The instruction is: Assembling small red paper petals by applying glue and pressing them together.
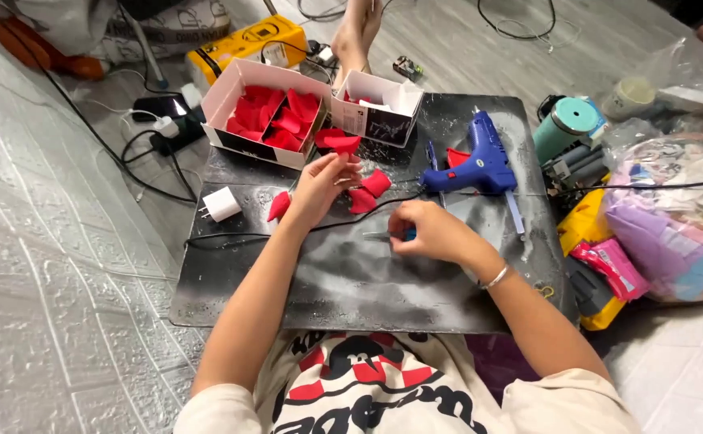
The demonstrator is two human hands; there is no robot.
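Nearest, the dark scuffed work board (351,281); on it the left hand (319,186) pinches a red fabric petal (338,140), the right hand (428,229) grips a thin metal tool (377,235). Beside it the blue glue gun (480,161) could burn fingers, I judge.

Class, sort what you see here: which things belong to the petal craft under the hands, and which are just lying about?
In use: left hand holding a red petal; right hand on a thin tool; loose petals; petal box; glue gun.

Lying about: charger; cup; bag of scraps; yellow box.
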